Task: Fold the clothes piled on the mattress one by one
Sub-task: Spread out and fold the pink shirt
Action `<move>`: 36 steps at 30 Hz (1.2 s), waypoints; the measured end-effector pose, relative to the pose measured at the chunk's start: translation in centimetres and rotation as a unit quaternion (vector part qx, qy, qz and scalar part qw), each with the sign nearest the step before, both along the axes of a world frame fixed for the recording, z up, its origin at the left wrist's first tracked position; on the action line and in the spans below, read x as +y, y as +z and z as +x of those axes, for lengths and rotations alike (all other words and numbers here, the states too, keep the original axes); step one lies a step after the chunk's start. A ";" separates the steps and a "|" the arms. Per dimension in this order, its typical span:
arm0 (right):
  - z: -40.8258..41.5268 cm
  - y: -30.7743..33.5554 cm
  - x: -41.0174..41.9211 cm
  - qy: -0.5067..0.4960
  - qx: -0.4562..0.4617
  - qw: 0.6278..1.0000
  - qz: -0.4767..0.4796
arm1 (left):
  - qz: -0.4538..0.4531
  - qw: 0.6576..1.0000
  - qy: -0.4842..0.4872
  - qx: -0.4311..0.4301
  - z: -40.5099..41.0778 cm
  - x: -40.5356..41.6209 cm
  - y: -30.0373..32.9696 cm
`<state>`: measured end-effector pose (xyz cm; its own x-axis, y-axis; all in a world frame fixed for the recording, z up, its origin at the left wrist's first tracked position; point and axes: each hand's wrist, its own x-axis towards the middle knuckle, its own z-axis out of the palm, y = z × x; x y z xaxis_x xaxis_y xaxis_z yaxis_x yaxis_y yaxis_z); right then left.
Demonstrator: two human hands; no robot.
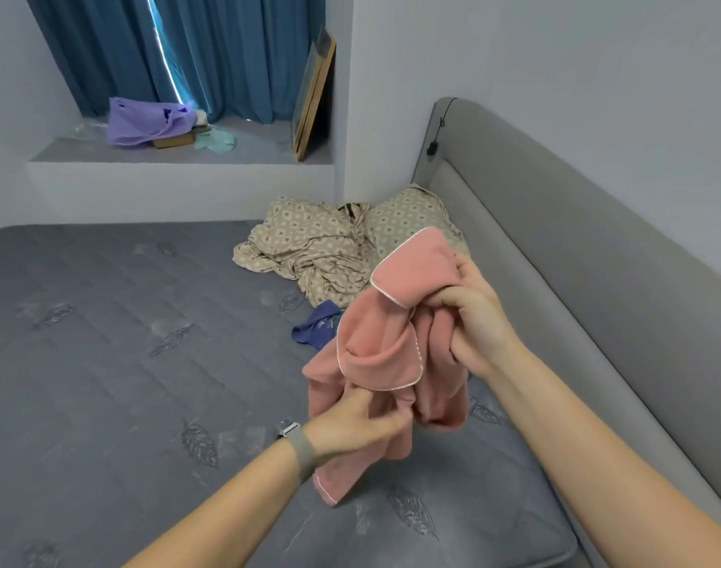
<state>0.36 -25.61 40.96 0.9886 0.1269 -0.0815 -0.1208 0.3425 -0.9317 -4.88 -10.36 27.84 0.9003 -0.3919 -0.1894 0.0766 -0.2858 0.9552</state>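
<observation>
Holding a pink garment up off the mattress, both hands clamped on it. Left hand grips a lower bunch of the fabric, fingers curled round it, thumb up into the cloth; grey watch band on that wrist. Right hand sits higher and to the right, fingers curled tight into a wad of the same cloth. Hands apart, one garment between them. Garment is crumpled, not spread; white piping runs along its edges, a rounded flap sticks up above the right hand, a tail hangs down below the left wrist, near the mattress surface but contact there can't be told.

Beyond it, a beige patterned pile lies heaped on the mattress in the far corner against the grey headboard. Small blue garment lies on the mattress just in front of that pile, partly hidden behind the pink one. Mattress is grey, quilted, leaf motifs.

Background: window ledge with blue curtains, a purple bag on the ledge, a framed panel leaning against the wall at the ledge's right end.
</observation>
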 end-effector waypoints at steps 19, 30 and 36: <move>2.2 -2.2 -8.1 0.635 0.096 0.632 -0.434 | 0.129 0.911 -0.322 0.221 -1.9 12.9 9.9; 22.0 -21.0 0.9 0.278 -0.053 0.697 -0.659 | 0.583 0.800 0.143 -0.012 18.6 12.5 -11.4; 17.5 -48.8 3.4 0.196 -0.022 0.674 -0.712 | 0.544 0.828 0.066 0.118 14.9 5.5 -37.3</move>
<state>17.89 -22.24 -7.80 0.9073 0.2029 -0.3682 0.0958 -0.9526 -0.2888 10.02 -4.83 -9.49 0.8091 0.2256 -0.5426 0.3242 -0.9415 0.0919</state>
